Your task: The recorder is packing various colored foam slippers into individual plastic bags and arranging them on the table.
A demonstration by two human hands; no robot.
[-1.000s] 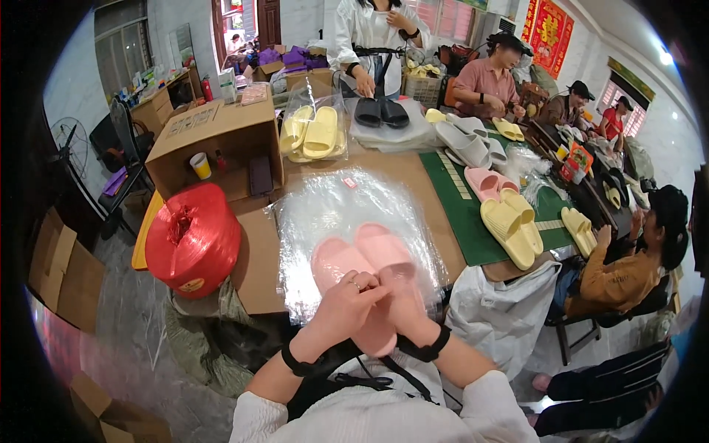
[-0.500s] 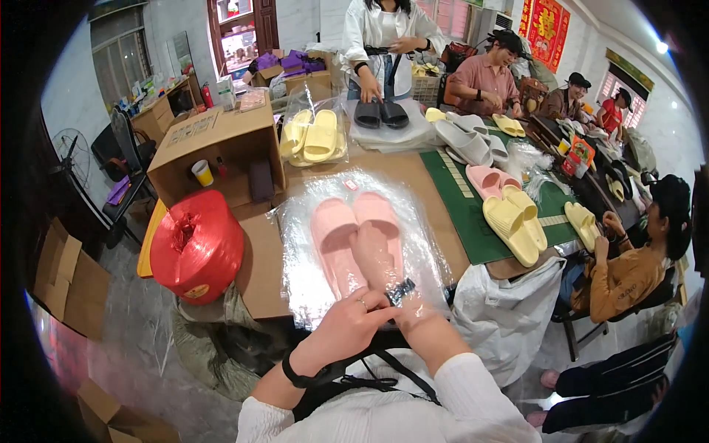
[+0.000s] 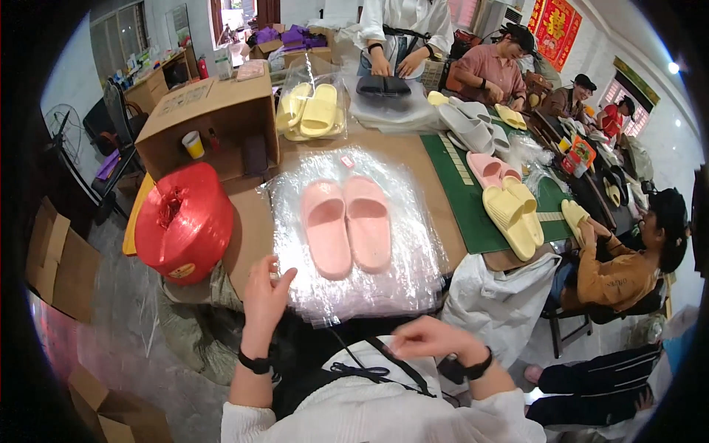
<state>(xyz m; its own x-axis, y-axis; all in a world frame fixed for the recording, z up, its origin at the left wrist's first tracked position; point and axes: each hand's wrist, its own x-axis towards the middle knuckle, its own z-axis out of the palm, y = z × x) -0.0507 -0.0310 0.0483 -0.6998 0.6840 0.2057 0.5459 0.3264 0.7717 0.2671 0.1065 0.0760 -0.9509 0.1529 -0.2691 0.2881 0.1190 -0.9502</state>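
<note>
A pair of pink slippers (image 3: 346, 227) lies side by side, toes away from me, in the middle of a stack of clear plastic bags (image 3: 413, 273). The top film's glare hides part of how the slippers sit within it. My left hand (image 3: 267, 292) is at the near left edge of the bags, thumb and fingers apart, with nothing seen in it. Close to my body, below the bags' near edge, my right hand (image 3: 436, 341) hovers apart from them. Its fingers point left, loosely bent and slightly blurred, and nothing shows in them.
Left stand a red roll of plastic twine (image 3: 185, 225) and an open cardboard box (image 3: 210, 118) with a cup. Bagged yellow slippers (image 3: 314, 111) lie beyond. On the right, a green mat (image 3: 461, 203) bears grey, pink and yellow slippers. A co-worker across handles black slippers (image 3: 382, 86).
My right hand has come out of the bag and back toward my body. My left hand has moved left, away from my right wrist. The slippers now lie uncovered by my hands.
</note>
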